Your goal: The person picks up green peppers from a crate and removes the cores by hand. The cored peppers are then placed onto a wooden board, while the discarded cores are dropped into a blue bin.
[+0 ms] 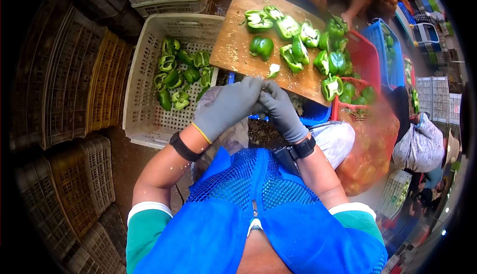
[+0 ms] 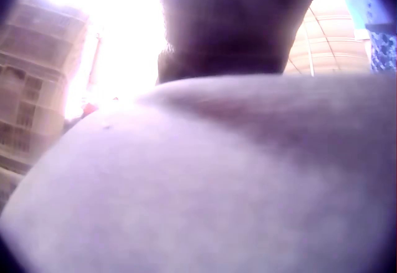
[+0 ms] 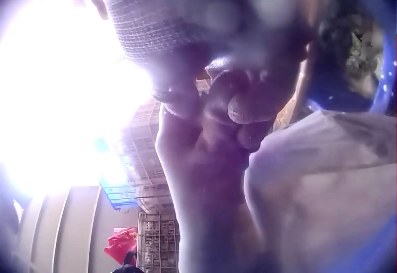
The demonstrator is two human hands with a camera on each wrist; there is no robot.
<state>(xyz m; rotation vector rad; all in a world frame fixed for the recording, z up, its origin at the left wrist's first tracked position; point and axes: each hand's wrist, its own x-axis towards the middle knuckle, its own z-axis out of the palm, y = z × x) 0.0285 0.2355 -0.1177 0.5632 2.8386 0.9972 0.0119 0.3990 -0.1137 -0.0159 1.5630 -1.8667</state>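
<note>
Both hands wear grey gloves and meet at the near edge of a wooden cutting board [image 1: 231, 50]. My left hand [image 1: 233, 105] has its fingertips against those of my right hand [image 1: 282, 109]. Bent fingers [image 3: 248, 109] show close up in the right wrist view; I cannot tell whether anything is between them. Just beyond the hands lies a pale pepper core [image 1: 274, 70]. Halved green bell peppers [image 1: 288, 27] and a rounded green pepper piece [image 1: 261, 47] lie farther up the board. In the left wrist view, a blurred pale surface covers most of the frame.
A white crate [image 1: 136, 95] with cut peppers stands left of the board. Below the board is a blue tub [image 1: 318, 117]. On the right are a red crate [image 1: 365, 50] and red mesh sack [image 1: 367, 145]. Another person's hand [image 1: 347, 19] is at the far side.
</note>
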